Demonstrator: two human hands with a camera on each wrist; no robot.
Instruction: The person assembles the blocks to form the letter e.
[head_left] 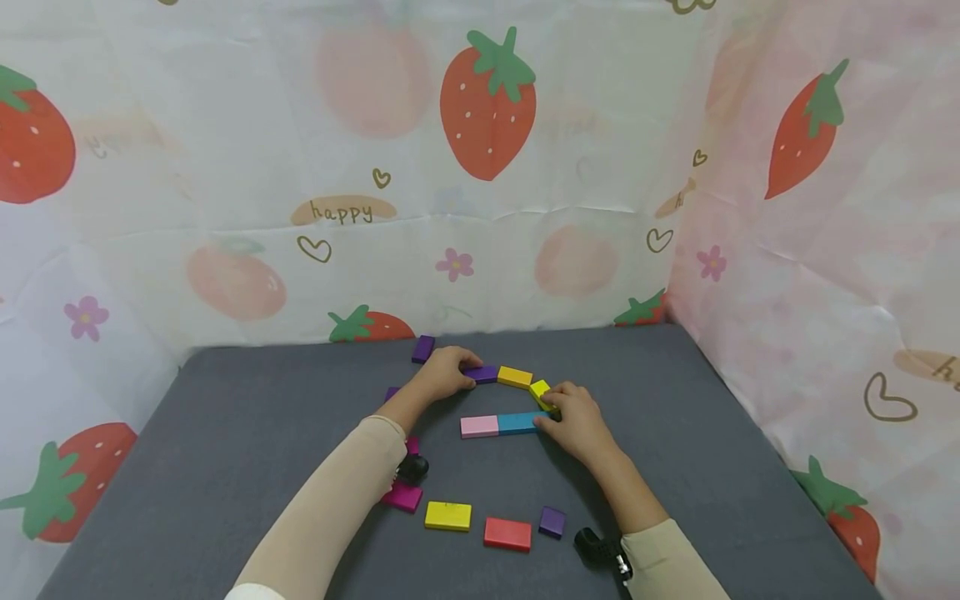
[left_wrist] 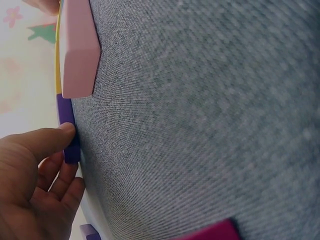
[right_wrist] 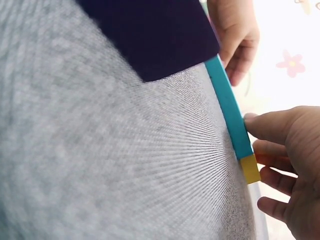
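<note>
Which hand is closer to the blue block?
Right. The right hand has its thumb at the right end of the blue block; the left hand is farther off, beyond it and to the left, pinching a purple block.

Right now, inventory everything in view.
Table: 1, grey, beneath blocks
Strawberry-print cloth: count unclear, pale, behind table
Far block: 1, purple, far edge
Row block: 1, purple, back row's left
Amber block: 1, amber, back row's middle
Angled block: 1, yellow, back row's right
Pink block: 1, pink, before back row
Blue block: 1, blue, at pink block's right
Covered block: 1, purple, left, mostly hidden
Magenta blocks: 2, magenta, left
Front block: 1, yellow, front left
Red block: 1, red, front middle
Small block: 1, purple, front right
Wrist devices: 2, black, one per wrist
Sleeves: 2, beige, on forearms
Left fingers, right fingers: 2 sets, bare, back row's ends
</note>
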